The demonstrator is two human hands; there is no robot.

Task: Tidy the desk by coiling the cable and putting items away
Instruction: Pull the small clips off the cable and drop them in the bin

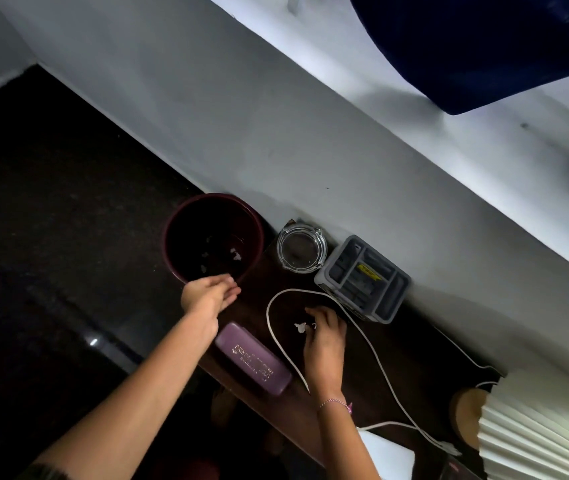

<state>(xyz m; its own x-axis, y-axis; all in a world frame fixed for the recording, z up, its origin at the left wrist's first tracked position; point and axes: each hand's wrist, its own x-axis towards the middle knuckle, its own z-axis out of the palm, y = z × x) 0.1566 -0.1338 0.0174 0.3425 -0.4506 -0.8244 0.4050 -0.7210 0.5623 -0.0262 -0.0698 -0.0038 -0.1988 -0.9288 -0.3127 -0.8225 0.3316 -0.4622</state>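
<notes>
A white cable (pixel 277 336) loops uncoiled across the dark wooden desk (pixel 411 358). My right hand (pixel 324 336) rests on the desk inside the loop, fingertips at small white paper scraps (pixel 300 328). My left hand (pixel 210 294) hovers cupped at the near rim of a dark red bin (pixel 172 237) beside the desk; several white scraps lie in the bin. Whether the left hand holds anything is hidden. A purple case (pixel 253 363) lies at the desk's front edge between my forearms.
A glass ashtray (pixel 302 249) and a grey compartment organizer (pixel 362 278) stand against the wall. A pleated lamp shade (pixel 539 424) on a wooden base (pixel 466 414) stands at the right. White paper (pixel 385 452) lies near the front edge. The floor is dark.
</notes>
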